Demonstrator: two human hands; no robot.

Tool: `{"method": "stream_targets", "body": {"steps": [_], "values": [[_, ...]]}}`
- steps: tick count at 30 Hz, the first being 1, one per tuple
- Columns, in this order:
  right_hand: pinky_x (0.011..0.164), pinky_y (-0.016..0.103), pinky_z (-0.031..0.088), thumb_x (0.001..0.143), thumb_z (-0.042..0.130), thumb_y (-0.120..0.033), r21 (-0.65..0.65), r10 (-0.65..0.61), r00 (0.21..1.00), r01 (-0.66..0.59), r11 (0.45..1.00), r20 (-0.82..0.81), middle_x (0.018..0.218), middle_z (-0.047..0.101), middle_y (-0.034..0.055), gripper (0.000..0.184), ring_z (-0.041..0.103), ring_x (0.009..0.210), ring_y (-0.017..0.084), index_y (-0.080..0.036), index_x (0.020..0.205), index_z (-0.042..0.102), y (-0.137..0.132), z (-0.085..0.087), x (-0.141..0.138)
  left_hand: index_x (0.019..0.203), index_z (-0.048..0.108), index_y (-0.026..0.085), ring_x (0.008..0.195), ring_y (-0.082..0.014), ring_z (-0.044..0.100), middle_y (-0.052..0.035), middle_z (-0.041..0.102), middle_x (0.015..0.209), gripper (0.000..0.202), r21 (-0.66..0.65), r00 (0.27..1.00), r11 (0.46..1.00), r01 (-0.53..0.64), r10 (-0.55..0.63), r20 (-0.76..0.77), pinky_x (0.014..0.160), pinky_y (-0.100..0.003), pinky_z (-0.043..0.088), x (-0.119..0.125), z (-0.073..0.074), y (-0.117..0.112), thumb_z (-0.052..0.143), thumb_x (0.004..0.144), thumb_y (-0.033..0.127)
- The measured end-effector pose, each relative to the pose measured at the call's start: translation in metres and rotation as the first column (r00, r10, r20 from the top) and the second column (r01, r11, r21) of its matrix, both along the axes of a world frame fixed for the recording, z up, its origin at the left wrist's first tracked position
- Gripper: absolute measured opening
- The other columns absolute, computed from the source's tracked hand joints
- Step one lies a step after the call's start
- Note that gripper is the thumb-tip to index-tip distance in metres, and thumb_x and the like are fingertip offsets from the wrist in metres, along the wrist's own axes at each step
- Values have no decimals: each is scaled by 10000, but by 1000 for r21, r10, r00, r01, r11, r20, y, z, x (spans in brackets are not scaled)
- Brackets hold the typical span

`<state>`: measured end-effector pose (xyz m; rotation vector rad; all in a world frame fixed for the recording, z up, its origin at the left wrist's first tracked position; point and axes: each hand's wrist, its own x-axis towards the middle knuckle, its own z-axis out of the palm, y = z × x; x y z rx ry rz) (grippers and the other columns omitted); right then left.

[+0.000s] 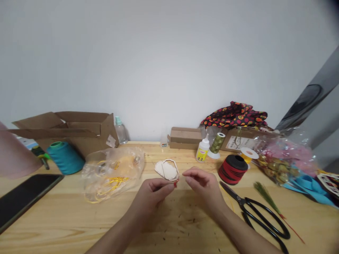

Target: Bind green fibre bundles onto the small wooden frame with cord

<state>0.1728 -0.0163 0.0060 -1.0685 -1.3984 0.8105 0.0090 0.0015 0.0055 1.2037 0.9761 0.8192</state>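
My left hand (155, 192) pinches a small knotted piece of red cord (176, 182) between thumb and forefinger, low over the middle of the table. To its right is my right hand (205, 185), thumb and fingers slightly apart, with nothing visible between them. Just beyond the fingertips lie pale, flat cut-out shapes (166, 170) with dark edges, overlapping each other. Black-handled scissors (241, 201) rest beside my right forearm, and behind them stands a spool of red and black cord (233, 170).
On the left are a plastic bag with yellow cord (113, 181), a teal thread cone (65, 157), a phone (25, 197) and an open cardboard box (87, 134). A glue bottle (202, 151), green spool (217, 143), green tassel (267, 195) and filled plastic bag (286, 155) are on the right.
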Motion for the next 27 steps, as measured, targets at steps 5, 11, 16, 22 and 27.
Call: {"method": "stream_targets", "body": {"steps": [5,11,16,22,27], "values": [[561,264,381,679,553,-128,366,-217,944,116,923,247,595,523,-5,70,483,589,133,-181,636,567,-9,7,-5,644,687,110,357,-27,219,92,329,346,260,69,991,990,-127,129,-35,362,-172,141,4,7,-3,670,559,355],[582,292,373,664,559,-117,488,-299,871,80,869,389,647,532,7,86,497,623,148,-184,717,560,-14,1,-11,672,712,158,448,-70,462,27,607,478,136,179,987,971,-158,162,-7,453,-166,354,5,8,-4,656,596,254],[586,300,359,651,574,-120,518,-338,827,67,853,450,660,539,9,132,497,636,154,-188,764,568,-11,-3,-13,719,712,162,663,-152,599,-31,708,703,137,275,992,953,-125,130,0,614,-207,445,5,5,-2,632,632,231],[565,286,355,648,556,-98,502,-330,829,69,862,452,622,517,-5,108,487,610,143,-189,707,549,-9,-2,-15,711,711,159,642,-157,615,-30,710,684,124,352,986,928,-118,151,-68,572,-195,457,5,4,-5,631,635,215],[556,273,369,625,536,-65,487,-313,851,79,870,421,593,494,-17,128,487,599,137,-189,655,522,-6,0,-17,696,710,170,639,-151,609,-23,711,687,113,355,988,929,-103,137,-73,569,-192,452,6,4,-6,630,634,219]]}}
